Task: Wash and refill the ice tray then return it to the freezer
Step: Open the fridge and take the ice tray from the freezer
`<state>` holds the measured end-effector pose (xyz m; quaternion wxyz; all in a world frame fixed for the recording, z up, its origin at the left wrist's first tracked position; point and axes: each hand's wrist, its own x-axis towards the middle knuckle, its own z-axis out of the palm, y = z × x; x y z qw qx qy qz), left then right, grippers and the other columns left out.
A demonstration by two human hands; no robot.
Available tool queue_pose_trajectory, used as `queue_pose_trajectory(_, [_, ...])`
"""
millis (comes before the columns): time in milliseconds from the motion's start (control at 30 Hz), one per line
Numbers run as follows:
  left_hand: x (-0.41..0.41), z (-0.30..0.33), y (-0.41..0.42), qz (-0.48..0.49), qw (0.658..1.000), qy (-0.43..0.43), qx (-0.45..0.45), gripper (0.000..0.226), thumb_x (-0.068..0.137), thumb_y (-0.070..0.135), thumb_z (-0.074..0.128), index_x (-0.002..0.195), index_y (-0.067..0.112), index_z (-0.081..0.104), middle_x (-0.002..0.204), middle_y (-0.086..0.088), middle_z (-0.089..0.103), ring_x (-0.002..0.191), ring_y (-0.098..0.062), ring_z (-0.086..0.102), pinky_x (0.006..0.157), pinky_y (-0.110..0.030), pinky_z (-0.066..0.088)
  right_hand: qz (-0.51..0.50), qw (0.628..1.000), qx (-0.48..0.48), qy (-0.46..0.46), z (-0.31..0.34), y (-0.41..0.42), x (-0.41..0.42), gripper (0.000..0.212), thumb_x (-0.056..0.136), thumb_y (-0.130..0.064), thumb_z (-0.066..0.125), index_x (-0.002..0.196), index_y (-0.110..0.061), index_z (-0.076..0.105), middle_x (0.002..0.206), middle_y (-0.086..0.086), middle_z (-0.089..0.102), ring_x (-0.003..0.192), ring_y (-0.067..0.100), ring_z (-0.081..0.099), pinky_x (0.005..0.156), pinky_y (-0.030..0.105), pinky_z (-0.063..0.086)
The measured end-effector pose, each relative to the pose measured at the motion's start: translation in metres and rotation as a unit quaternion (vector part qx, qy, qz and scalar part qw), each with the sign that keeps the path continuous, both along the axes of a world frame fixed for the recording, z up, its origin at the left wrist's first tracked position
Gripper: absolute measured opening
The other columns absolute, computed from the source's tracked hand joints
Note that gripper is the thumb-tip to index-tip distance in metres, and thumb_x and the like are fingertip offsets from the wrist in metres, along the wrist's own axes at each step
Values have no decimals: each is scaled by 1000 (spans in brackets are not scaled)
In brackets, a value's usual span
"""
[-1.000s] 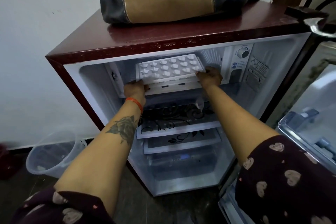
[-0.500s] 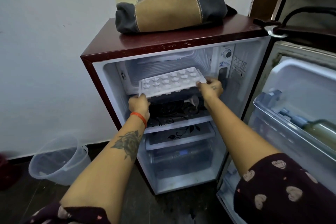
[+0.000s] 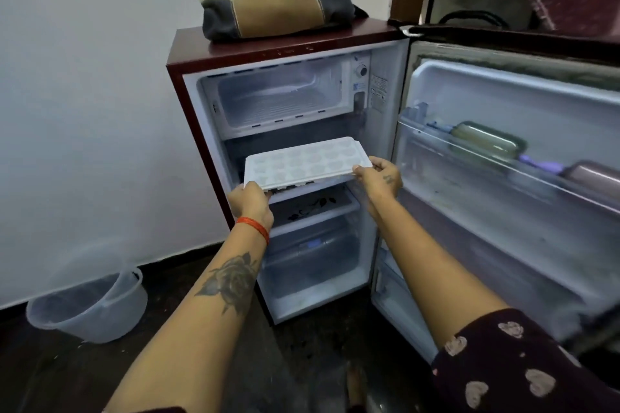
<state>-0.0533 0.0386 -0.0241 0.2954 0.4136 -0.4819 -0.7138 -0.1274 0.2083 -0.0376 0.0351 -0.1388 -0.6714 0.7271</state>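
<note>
One ice tray (image 3: 307, 161), left hand (image 3: 252, 203) and right hand (image 3: 380, 178) grips pinching its ends

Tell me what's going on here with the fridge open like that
A person is holding a white ice tray level in front of the open mini fridge, the left hand gripping its near left corner and the right hand its right end. The freezer compartment above it holds no tray. The tray is outside the freezer, so washing and refilling seem yet to come.
</note>
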Motion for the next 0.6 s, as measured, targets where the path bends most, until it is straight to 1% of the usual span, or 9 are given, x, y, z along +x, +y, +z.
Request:
queue_pose_trajectory(100, [32, -6, 17, 0, 1000, -6, 12, 32, 88, -7, 37, 105, -1, 63, 90, -9, 61, 81, -25, 61, 73, -32, 55, -27, 999, -20, -14, -3, 21, 45, 36, 62, -9, 73, 98, -12, 68, 94, 6, 70, 88, 25, 68, 84, 41, 56])
queue_pose_trajectory(167, [52, -11, 31, -15, 1000, -12, 23, 28, 87, -8, 37, 94, 1, 63, 85, -7, 61, 78, -24, 61, 67, -31, 54, -51, 998, -42, -20, -5, 35, 73, 31, 54, -14, 68, 85, -15, 67, 90, 3, 68, 88, 26, 67, 83, 42, 57])
queue_pose_trajectory(233, [72, -14, 45, -31, 998, -10, 48, 27, 87, -10, 38, 79, 4, 59, 76, -4, 59, 70, -20, 60, 59, -30, 55, -82, 995, -50, -28, -5, 51, 99, 26, 49, -19, 63, 75, -21, 63, 90, 3, 69, 87, 26, 67, 82, 42, 57])
queue_pose_trajectory(300, [87, -19, 57, -44, 996, -12, 80, 25, 88, -10, 40, 76, 4, 58, 74, -6, 58, 69, -22, 61, 51, -28, 55, -104, 993, -47, -32, -7, 68, 125, 20, 54, -19, 64, 74, -22, 61, 92, 4, 68, 87, 25, 67, 83, 42, 56])
queue_pose_trajectory(367, [99, -21, 69, -65, 994, -16, 91, 22, 88, -9, 41, 84, 2, 60, 75, -7, 60, 71, -22, 62, 44, -25, 53, -131, 990, -42, -33, -9, 86, 148, 15, 64, -14, 67, 74, -21, 59, 91, 3, 67, 86, 24, 67, 83, 41, 56])
queue_pose_trajectory(433, [110, -21, 85, -98, 992, -14, 77, 23, 88, -7, 41, 93, 2, 62, 83, -8, 64, 69, -18, 63, 42, -23, 52, -160, 986, -36, -33, -10, 103, 170, 14, 70, -9, 67, 76, -18, 59, 85, 0, 64, 81, 21, 66, 83, 41, 57])
queue_pose_trajectory(500, [120, -22, 102, -125, 990, -12, 64, 26, 87, -6, 40, 96, 3, 63, 93, -11, 67, 73, -19, 65, 47, -25, 56, -186, 981, -32, -34, -10, 121, 190, 13, 72, -6, 66, 81, -14, 59, 78, -3, 61, 74, 18, 64, 82, 41, 57])
queue_pose_trajectory(567, [128, -23, 120, -146, 987, -14, 64, 25, 87, -4, 40, 98, 3, 62, 104, -14, 67, 85, -25, 67, 61, -35, 60, -213, 976, -28, -37, -11, 140, 210, 16, 72, -6, 65, 87, -11, 61, 78, -3, 61, 71, 16, 63, 80, 40, 57])
queue_pose_trajectory(600, [133, -22, 130, -156, 985, -18, 67, 24, 88, -3, 40, 99, 3, 61, 106, -15, 67, 89, -27, 67, 68, -41, 60, -225, 973, -25, -37, -11, 150, 219, 17, 72, -6, 65, 88, -11, 61, 78, -3, 61, 70, 15, 62, 80, 40, 58])
